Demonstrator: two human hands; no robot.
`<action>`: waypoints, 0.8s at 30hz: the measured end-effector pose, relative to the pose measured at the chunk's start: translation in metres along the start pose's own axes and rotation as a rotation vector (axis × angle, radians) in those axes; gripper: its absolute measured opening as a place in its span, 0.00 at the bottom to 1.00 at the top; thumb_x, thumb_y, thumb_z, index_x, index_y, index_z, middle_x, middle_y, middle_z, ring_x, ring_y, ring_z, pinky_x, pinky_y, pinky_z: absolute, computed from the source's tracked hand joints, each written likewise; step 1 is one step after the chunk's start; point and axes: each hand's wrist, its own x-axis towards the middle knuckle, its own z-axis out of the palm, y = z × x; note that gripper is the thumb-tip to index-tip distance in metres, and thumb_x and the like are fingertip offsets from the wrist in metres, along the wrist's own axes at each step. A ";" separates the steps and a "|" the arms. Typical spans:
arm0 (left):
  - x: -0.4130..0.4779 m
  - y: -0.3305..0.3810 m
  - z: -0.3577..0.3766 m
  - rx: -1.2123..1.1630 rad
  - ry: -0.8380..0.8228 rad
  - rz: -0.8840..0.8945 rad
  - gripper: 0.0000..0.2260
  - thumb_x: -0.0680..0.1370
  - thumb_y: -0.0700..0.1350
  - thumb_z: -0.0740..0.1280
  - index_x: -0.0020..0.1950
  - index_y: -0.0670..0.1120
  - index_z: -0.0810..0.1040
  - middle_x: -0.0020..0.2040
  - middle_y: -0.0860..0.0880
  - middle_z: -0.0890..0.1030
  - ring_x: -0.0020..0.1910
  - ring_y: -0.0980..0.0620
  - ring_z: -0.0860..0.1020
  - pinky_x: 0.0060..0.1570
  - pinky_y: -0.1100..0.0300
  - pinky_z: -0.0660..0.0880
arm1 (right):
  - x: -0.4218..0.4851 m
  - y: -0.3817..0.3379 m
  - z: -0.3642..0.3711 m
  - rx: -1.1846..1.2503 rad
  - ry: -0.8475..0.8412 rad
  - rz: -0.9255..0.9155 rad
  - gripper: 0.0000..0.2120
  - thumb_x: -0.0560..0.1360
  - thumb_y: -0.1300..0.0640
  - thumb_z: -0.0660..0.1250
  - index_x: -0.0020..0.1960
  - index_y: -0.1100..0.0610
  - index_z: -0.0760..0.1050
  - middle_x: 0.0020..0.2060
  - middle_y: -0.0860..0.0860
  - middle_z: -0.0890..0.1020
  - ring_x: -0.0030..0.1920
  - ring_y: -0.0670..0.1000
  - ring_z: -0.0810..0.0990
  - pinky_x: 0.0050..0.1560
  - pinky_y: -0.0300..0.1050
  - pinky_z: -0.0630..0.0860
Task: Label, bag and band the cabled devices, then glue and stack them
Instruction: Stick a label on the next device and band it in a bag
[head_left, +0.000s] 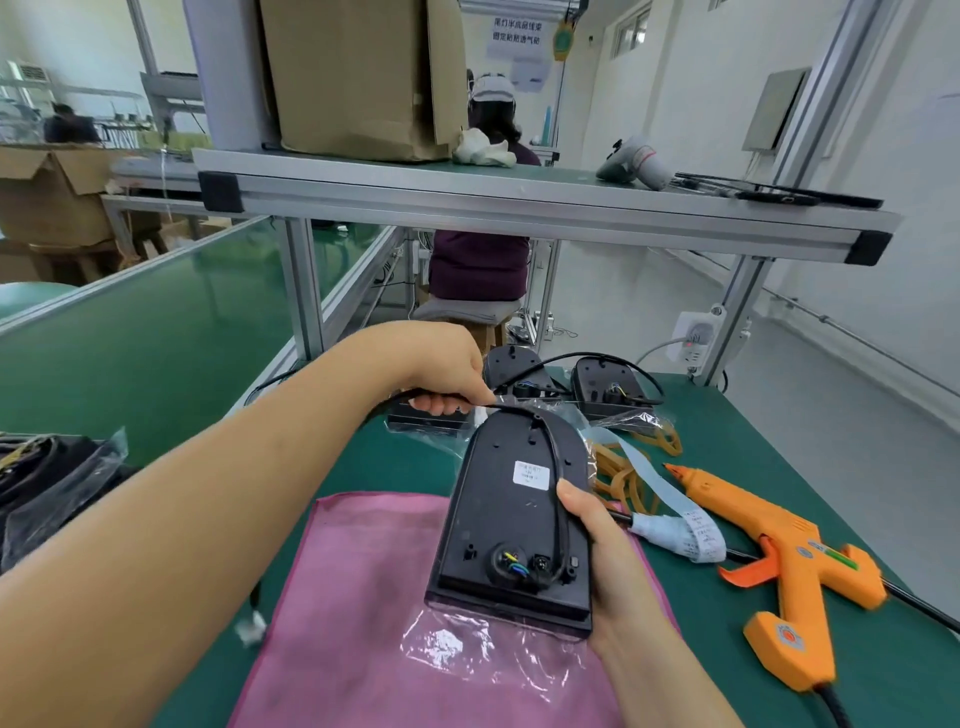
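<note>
Ideally, the flat black plastic device (506, 525), gripped by the right hand (610, 551) near the desk's (769, 447) front edge, is held steady while its thin black cable (555, 462), pinched by the left hand (447, 371), is tucked into the clear plastic bag (467, 642).

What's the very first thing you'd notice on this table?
The bright orange glue gun lying on the right side of the green table jumps out first. Next comes the black device in the middle, held by the right hand above a pink cloth. The left hand grips its cable near the device's top end.
</note>
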 end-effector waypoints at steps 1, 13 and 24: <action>-0.002 0.000 -0.001 -0.077 -0.044 -0.022 0.12 0.79 0.45 0.66 0.37 0.41 0.76 0.23 0.50 0.75 0.20 0.54 0.72 0.21 0.67 0.69 | 0.000 -0.002 0.002 0.005 0.003 -0.007 0.20 0.61 0.49 0.73 0.50 0.59 0.85 0.51 0.61 0.85 0.44 0.62 0.85 0.38 0.55 0.81; -0.027 -0.017 0.017 -0.501 -0.185 -0.078 0.12 0.81 0.46 0.63 0.41 0.42 0.78 0.30 0.48 0.82 0.23 0.56 0.77 0.21 0.68 0.70 | 0.007 -0.008 0.018 -0.030 0.012 -0.036 0.15 0.61 0.50 0.72 0.43 0.58 0.86 0.49 0.60 0.85 0.42 0.60 0.86 0.37 0.55 0.81; -0.038 -0.020 0.037 -0.250 0.061 -0.007 0.15 0.76 0.53 0.69 0.32 0.47 0.75 0.22 0.54 0.70 0.23 0.55 0.66 0.24 0.65 0.61 | 0.008 -0.009 0.029 -0.031 0.003 -0.050 0.23 0.62 0.50 0.71 0.53 0.60 0.81 0.49 0.62 0.85 0.42 0.60 0.85 0.45 0.57 0.82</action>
